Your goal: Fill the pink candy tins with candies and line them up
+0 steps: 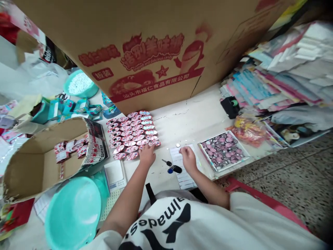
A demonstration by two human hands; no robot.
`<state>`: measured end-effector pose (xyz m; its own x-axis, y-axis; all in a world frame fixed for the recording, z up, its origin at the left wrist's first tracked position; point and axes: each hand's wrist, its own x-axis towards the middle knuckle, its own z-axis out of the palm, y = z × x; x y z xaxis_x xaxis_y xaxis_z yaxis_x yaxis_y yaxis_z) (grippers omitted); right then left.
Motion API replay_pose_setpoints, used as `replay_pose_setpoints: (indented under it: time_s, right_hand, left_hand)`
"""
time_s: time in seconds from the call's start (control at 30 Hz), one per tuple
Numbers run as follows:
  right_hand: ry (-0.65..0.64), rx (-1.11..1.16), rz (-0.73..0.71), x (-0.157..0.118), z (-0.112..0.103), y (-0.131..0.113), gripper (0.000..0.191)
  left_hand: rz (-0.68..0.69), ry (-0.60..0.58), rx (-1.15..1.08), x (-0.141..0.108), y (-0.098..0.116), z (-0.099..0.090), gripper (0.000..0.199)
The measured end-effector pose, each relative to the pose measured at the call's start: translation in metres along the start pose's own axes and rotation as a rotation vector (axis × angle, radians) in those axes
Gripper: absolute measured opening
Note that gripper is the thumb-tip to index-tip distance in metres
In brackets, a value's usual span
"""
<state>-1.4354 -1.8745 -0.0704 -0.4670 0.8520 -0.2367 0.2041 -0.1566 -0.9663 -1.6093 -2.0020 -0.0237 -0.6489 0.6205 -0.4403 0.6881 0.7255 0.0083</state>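
Rows of small red-and-white packets (129, 133) lie on the white table in front of the big carton. My left hand (147, 154) rests at the near right corner of these rows, its fingertips on the packets and its fingers somewhat spread. To the right, my right hand (189, 159) is curled above a white paper sheet (186, 180), fingertips pinched together; what they hold is too small to make out. A small round piece (178, 145) lies just beyond it. Further right sits a shallow box of pink and silver round pieces (222, 150). Keys (174, 167) lie between my hands.
A tall cardboard carton (156, 41) stands behind the packets. At left are an open cardboard box (28, 156), a teal basin (74, 211) and a white scale (115, 174). Stacked packaging (270, 86), a bag of orange pieces (249, 130) and a black dispenser (230, 107) occupy the right.
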Motion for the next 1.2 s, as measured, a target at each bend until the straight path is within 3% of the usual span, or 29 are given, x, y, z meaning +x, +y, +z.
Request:
replay_pose_setpoints:
  time_s: [0.07, 0.17, 0.27, 0.4, 0.53, 0.73, 0.97, 1.07, 1.2]
  right_hand:
    - [-0.073, 0.002, 0.028, -0.035, -0.026, 0.006, 0.034]
    - [-0.136, 0.004, 0.073, -0.066, -0.063, 0.020, 0.039]
    - [-0.123, -0.039, 0.125, -0.077, -0.095, 0.034, 0.044]
    - [-0.022, -0.094, 0.151, -0.079, -0.122, 0.050, 0.050]
    - [0.061, -0.112, 0.180, -0.076, -0.130, 0.061, 0.052]
    - [0.043, -0.170, 0.167, -0.090, -0.131, 0.063, 0.053]
    - [0.011, -0.292, 0.231, -0.108, -0.138, 0.060, 0.054]
    - [-0.004, -0.289, 0.232, -0.103, -0.140, 0.065, 0.051]
    - [-0.034, -0.287, 0.211, -0.095, -0.142, 0.075, 0.045]
  left_hand:
    - [-0.032, 0.031, 0.005, -0.005, -0.002, -0.002, 0.060]
    - [-0.132, 0.108, 0.024, -0.014, -0.010, -0.001, 0.061]
    - [-0.149, 0.148, 0.052, -0.019, -0.025, 0.000, 0.047]
    - [-0.038, 0.161, 0.086, -0.016, -0.042, -0.001, 0.027]
    - [0.078, 0.168, 0.109, -0.014, -0.043, -0.003, 0.027]
    - [0.207, 0.159, 0.039, -0.013, -0.020, 0.004, 0.025]
    - [0.075, 0.217, -0.091, -0.003, 0.009, 0.026, 0.022]
    - [0.024, 0.286, -0.111, -0.012, 0.000, 0.027, 0.025]
    - [-0.133, 0.364, -0.100, -0.032, -0.045, 0.021, 0.028]
